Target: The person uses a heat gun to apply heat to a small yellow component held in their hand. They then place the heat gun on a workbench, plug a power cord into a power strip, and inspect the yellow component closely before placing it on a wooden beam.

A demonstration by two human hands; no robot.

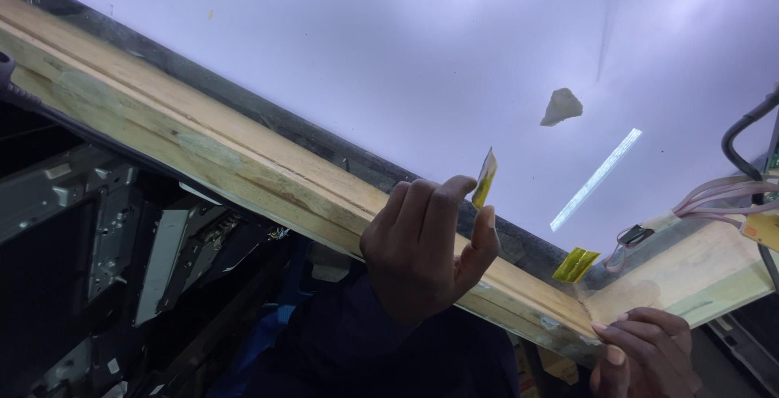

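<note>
Small yellow tape strip [485,177], upright, pinched at its lower end above the wooden frame edge [243,159]; second yellow strip [575,265] stuck near the corner.

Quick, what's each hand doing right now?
Left hand: pinching a yellow tape strip.
Right hand: open, fingertips on the wooden frame corner.

— From my feed, most of the view is a broad, pale, evenly glowing white panel surface [389,49], bluish and bright.

— And below it?

— I see dark, dim space at lower left, with grey sheet-metal chassis parts [114,236] stacked there. A black curved cable [742,134] and pale pink wires [714,199] hang at the right edge.
</note>
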